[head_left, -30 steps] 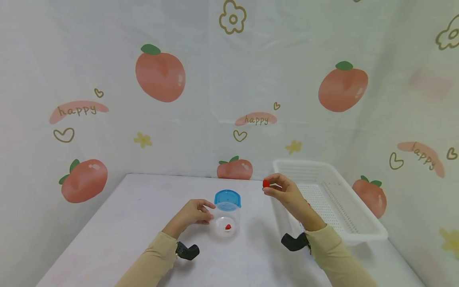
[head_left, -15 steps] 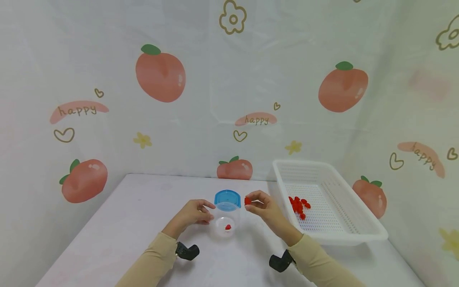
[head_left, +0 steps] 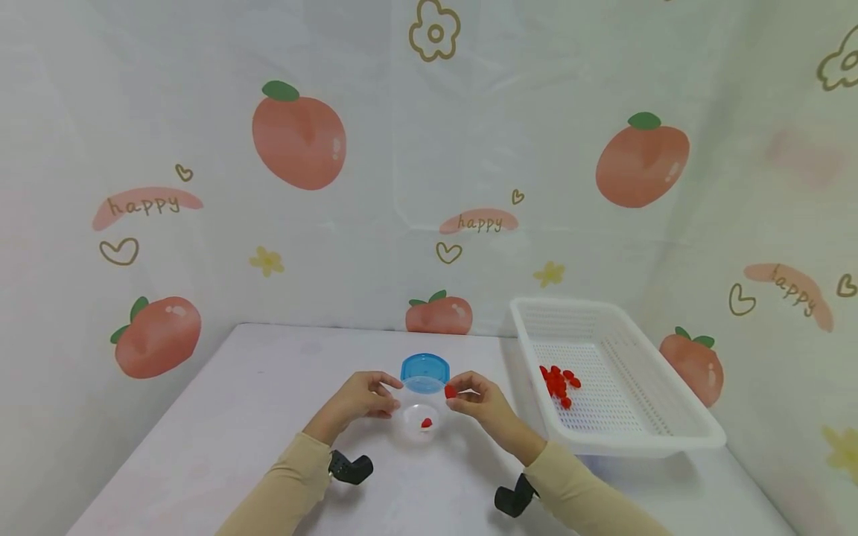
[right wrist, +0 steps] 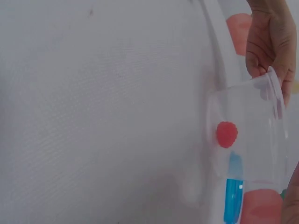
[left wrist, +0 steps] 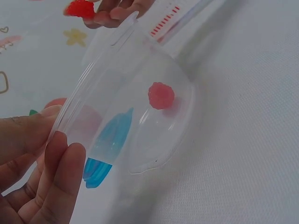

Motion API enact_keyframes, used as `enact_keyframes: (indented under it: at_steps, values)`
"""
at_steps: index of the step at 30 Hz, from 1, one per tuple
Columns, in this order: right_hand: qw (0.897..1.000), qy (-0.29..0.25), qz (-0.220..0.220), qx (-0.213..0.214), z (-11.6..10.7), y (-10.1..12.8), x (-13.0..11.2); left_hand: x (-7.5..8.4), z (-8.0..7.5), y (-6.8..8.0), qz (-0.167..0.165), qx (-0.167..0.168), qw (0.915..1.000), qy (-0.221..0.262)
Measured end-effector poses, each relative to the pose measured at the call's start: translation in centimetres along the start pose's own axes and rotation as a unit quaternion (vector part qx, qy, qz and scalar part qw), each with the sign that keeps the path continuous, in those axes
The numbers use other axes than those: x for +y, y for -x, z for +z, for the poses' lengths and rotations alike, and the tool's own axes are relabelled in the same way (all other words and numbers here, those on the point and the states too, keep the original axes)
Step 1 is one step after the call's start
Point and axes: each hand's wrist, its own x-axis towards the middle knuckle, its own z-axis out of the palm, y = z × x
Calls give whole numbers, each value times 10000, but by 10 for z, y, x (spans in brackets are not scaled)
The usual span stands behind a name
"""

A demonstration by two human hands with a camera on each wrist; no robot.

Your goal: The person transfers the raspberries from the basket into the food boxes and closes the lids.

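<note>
A clear plastic tub [head_left: 409, 428] stands on the table with one red raspberry [left wrist: 161, 95] lying inside at its bottom. My left hand [head_left: 362, 397] holds the tub by its left rim; the left wrist view shows the fingertips [left wrist: 60, 140] at that rim. Between thumb and fingers, my right hand [head_left: 484, 402] pinches another red raspberry [head_left: 450, 391] at the tub's right rim. Just behind the tub lies a blue lid [head_left: 425, 366], partly seen through the clear wall. In the right wrist view only a sliver of the right hand [right wrist: 292, 200] shows at the edge.
To the right stands a white perforated plastic basket [head_left: 670, 447] with several red raspberries [head_left: 556, 383] gathered at its left side. Behind the white table [head_left: 302, 350] hangs a printed curtain [head_left: 375, 246].
My right hand has moved left and down from beside the basket to the tub's right rim, carrying the raspberry. The basket's raspberries are uncovered. My left hand and the tub have stayed put.
</note>
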Motion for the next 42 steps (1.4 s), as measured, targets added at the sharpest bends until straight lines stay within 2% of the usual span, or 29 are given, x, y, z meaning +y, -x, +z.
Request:
enact_keyframes:
  at_steps: [5,22,32,42]
  values:
    - [9999,127,-26,-25,1,-4,4,1,-2,1,83,-44,9999,35]
    - [9986,455,207,-146,1,-11,7,0,0,0,0,12,10000,11]
    - [9979,539,318,-148,2,-13,5,1,-1,1,52,-38,10000,45]
    - [9978,556,250,-261,2,-13,5,0,-3,2,139,-149,9997,152]
